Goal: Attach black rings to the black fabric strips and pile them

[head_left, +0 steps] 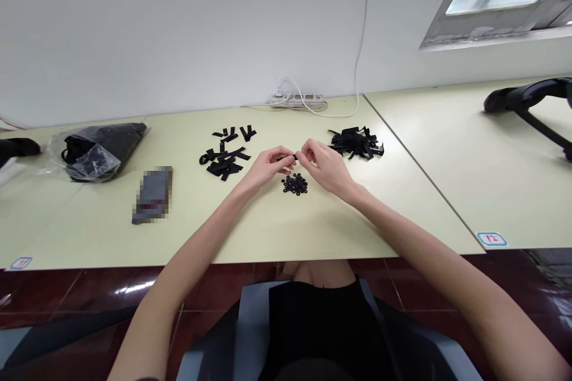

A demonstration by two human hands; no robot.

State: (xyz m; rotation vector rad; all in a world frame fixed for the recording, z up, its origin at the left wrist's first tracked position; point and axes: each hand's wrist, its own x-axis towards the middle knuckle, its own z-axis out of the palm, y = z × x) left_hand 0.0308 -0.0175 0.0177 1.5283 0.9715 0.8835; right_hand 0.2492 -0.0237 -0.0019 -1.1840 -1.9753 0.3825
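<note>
My left hand (pixel 271 165) pinches a short black fabric strip (pixel 288 158) between thumb and fingers, just above the table. Close against it, the fingertips of my right hand (pixel 324 165) are pinched together at the strip's right end; whatever lies between them is too small to make out. Directly below the hands is a small heap of black rings (pixel 295 184). Loose black strips (pixel 224 162) lie scattered to the left of my left hand, and a denser pile of black strips (pixel 356 142) lies beyond my right hand.
A clear plastic bag with black material (pixel 100 152) lies at the left, near a blurred-out dark flat object (pixel 154 195). A power strip (pixel 298 100) with a white cable (pixel 356 65) sits against the wall. At the far right is a black curved object (pixel 527 101).
</note>
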